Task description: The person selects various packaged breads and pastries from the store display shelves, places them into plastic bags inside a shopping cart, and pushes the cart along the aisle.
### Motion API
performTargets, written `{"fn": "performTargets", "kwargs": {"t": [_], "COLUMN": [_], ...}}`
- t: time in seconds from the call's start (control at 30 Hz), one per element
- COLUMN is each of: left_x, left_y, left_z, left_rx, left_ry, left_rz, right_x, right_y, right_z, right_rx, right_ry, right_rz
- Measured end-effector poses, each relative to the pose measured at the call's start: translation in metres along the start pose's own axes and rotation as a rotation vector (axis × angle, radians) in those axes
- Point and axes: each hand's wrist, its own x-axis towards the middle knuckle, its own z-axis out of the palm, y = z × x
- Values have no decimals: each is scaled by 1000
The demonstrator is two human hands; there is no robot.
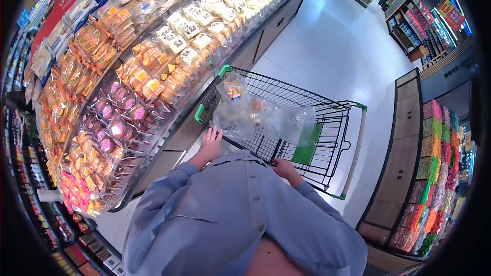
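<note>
Shopping cart (309, 145) in front of us, holding clear plastic bags (255, 115) with packaged food inside. We hold our left hand (208, 146), fingers spread, at the cart's near front corner; we cannot tell whether it touches. We bend the right hand's (287, 169) fingers at the near rim, their grip unclear. Wrapped buns (176, 43) fill the display stand at left.

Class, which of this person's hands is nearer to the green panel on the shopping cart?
The right. The right hand is at the cart's near edge, close beside the green panel; the left hand is farther off, near the end away from the handle.
</note>
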Motion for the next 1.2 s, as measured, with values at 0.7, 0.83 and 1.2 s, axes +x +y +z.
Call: {"fn": "performTargets", "kwargs": {"t": [0.7,0.83,1.2], "left_x": [89,114,150], "left_y": [82,96,101], "left_z": [17,5,1], "left_rx": [192,141,137], "left_ry": [-40,-130,-71], "left_rz": [-92,-171,-143], "right_x": [18,25,46], "right_y": [52,57,65], "right_z": [-78,-91,-107], "right_rx": [92,36,50], "right_ry": [41,83,93], "right_rz": [-6,-26,5]}}
